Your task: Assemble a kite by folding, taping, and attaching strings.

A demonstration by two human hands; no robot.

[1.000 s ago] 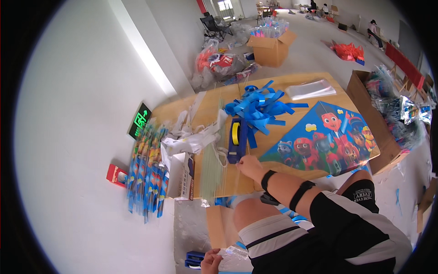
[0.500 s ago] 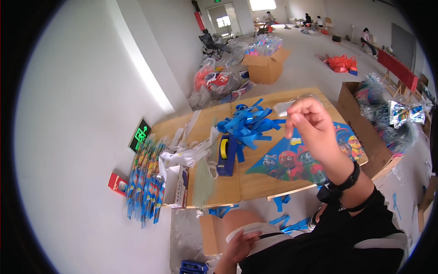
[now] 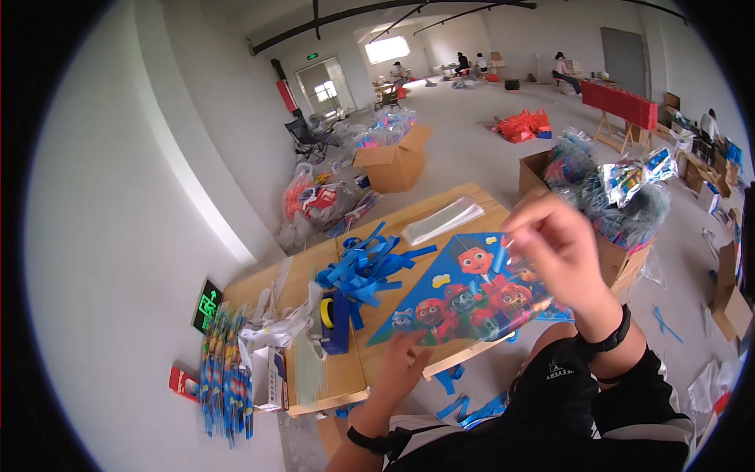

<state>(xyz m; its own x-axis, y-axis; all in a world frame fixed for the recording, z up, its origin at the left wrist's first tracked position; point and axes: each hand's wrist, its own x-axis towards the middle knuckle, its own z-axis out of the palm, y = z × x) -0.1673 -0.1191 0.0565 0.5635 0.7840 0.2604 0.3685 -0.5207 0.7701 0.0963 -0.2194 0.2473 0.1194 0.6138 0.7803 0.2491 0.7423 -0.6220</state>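
In the head view, the blue printed sheet (image 3: pixel 448 301) with cartoon figures lies on the wooden table (image 3: pixel 334 377), to the right of the blue tape dispenser (image 3: pixel 338 334) and the heap of blue strips (image 3: pixel 362 271). The left hand (image 3: pixel 403 363) is at its lower edge, fingers partly bent; whether it grips, I cannot tell. The right hand (image 3: pixel 557 250) appears above its right part, thumb and fingers near together, but blur hides any held thing. The step in hand seems to be handling this sheet; a next move calls for careful fingertips.
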